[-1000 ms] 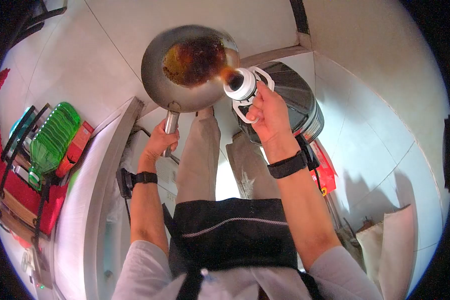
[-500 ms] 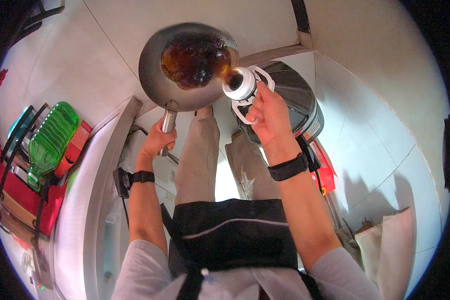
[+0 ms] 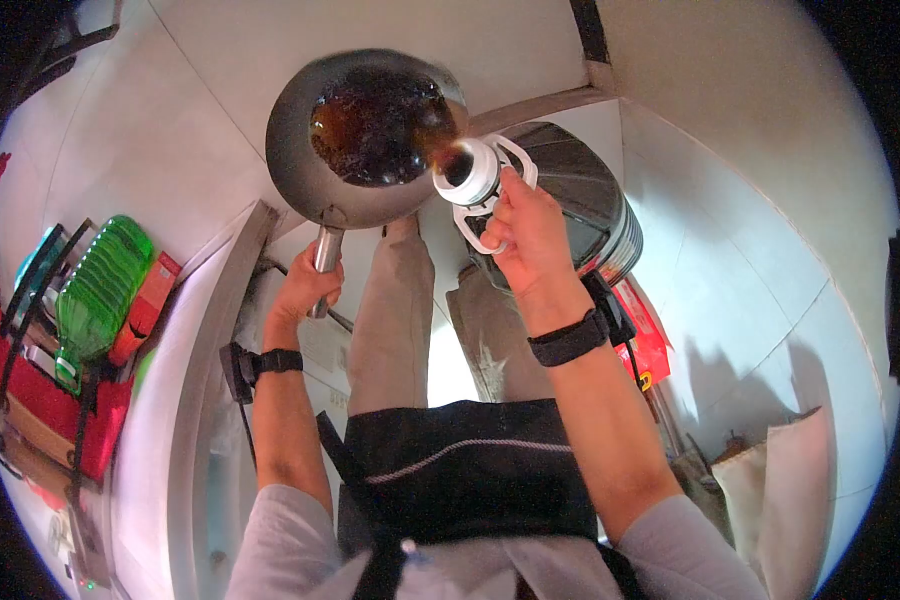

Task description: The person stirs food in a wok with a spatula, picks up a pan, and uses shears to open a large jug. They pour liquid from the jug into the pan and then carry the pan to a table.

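Observation:
My left hand [image 3: 303, 288] is closed around the metal handle [image 3: 327, 252] of a grey wok [image 3: 292, 165]. A pool of dark brown liquid [image 3: 375, 130] lies in the wok. My right hand [image 3: 532, 228] grips the white carrying handle of a large dark plastic jug [image 3: 582, 185]. The jug is tilted, with its uncapped white mouth [image 3: 478, 172] at the wok's right edge. A brown stream runs from the mouth into the pool. Most of the jug's body is behind my right hand and forearm.
At the left, a green plastic bottle [image 3: 100, 290] and a red box [image 3: 150, 295] stand on a rack with red shelves [image 3: 115, 420]. A pale ledge [image 3: 195, 330] runs beside it. Tiled wall [image 3: 760, 240] is on the right, with a beige sack-like item [image 3: 795, 490] low against it.
The brown pool in the wok has become darker and slightly wider while the stream continues. Both hands, the wok and the jug have shifted slightly left in view.

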Motion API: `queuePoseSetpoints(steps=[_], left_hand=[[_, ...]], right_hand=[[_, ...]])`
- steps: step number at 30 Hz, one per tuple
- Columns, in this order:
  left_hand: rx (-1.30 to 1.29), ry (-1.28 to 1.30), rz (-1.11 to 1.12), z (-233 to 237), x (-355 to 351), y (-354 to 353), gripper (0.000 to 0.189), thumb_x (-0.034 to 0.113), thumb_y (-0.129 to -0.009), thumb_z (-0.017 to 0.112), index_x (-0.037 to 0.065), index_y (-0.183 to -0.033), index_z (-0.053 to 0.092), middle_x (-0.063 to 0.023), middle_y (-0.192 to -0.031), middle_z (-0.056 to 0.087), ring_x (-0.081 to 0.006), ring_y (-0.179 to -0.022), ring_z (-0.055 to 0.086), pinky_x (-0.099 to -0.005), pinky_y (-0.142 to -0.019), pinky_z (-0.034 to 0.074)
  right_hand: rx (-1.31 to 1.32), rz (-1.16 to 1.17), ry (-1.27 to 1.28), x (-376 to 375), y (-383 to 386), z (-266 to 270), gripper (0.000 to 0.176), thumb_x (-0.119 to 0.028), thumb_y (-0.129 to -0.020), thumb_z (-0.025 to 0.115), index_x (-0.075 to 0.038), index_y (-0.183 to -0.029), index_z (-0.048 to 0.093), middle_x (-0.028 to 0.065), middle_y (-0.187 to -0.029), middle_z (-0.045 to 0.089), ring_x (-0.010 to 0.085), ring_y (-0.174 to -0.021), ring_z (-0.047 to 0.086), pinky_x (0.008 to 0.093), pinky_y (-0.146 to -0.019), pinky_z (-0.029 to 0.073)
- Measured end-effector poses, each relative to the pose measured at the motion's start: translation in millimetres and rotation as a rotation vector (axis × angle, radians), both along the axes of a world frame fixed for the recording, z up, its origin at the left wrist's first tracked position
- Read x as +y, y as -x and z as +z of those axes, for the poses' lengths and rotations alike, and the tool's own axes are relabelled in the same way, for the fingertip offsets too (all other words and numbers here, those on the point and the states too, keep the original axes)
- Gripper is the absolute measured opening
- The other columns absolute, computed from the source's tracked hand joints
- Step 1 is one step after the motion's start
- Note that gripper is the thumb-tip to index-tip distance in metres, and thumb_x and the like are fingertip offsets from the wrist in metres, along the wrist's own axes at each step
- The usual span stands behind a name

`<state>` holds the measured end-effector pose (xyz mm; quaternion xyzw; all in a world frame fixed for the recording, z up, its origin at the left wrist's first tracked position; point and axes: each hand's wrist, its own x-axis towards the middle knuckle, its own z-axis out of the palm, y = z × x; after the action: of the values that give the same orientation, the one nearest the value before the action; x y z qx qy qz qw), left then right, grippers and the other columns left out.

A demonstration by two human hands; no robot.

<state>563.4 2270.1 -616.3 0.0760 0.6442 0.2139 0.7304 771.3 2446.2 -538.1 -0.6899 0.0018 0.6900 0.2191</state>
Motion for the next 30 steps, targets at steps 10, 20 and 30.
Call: queuePoseSetpoints(steps=[10,20,30], left_hand=[[0.026,0.015,-0.030,-2.9,-0.5,0.5,0.027,0.004,-0.062,0.056,0.004,-0.086,0.043,-0.0007,-0.058,0.046,-0.0092,-0.040,0.043,-0.0233,-0.038,0.034],[0.004,0.017,-0.020,-5.6,1.1,4.9,0.023,0.006,-0.064,0.056,0.006,-0.084,0.042,0.0002,-0.057,0.044,-0.0087,-0.039,0.041,-0.0232,-0.037,0.033],[-0.072,0.011,0.029,-7.3,-14.1,2.6,0.024,0.004,-0.063,0.056,0.007,-0.083,0.042,-0.0003,-0.057,0.044,-0.0092,-0.040,0.041,-0.0230,-0.037,0.034]], right_hand=[[0.001,0.017,-0.017,0.0,5.0,-2.6,0.019,-0.018,-0.084,0.046,-0.010,-0.068,0.040,-0.0060,-0.046,0.028,0.0056,-0.037,0.025,0.0218,-0.036,0.023],[-0.054,0.055,0.001,1.9,12.0,-7.0,0.019,-0.018,-0.084,0.047,-0.010,-0.068,0.040,-0.0053,-0.047,0.029,0.0058,-0.036,0.025,0.0225,-0.035,0.025],[-0.046,0.058,-0.007,-2.8,9.6,0.2,0.019,-0.017,-0.082,0.048,-0.010,-0.066,0.040,-0.0053,-0.046,0.029,0.0068,-0.036,0.026,0.0234,-0.034,0.024]])
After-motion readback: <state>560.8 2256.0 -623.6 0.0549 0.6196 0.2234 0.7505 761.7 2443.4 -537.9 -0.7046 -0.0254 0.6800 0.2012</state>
